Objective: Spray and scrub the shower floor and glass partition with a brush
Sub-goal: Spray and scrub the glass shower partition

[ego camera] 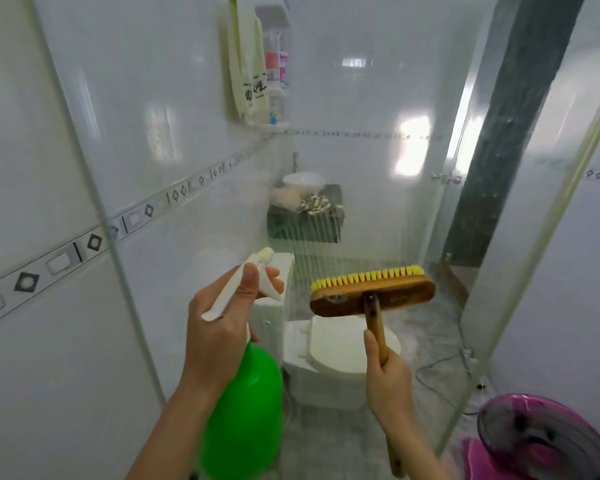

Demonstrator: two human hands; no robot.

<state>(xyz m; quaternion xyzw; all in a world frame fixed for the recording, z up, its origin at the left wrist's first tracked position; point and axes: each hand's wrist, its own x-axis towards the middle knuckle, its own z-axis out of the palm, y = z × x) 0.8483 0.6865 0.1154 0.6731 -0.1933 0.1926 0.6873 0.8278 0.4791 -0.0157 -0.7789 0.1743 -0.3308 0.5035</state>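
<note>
White wall tiles with a patterned band surround a clear glass partition, streaked with thin running lines above the brush. That brush has a worn brown wooden head, yellow bristles turned toward the glass, and a wooden handle gripped by the right hand. The left hand is wrapped around the white trigger of a bright green spray bottle, nozzle aimed at the glass. Behind it stands a toilet; a pink fan sits lower right.
</note>
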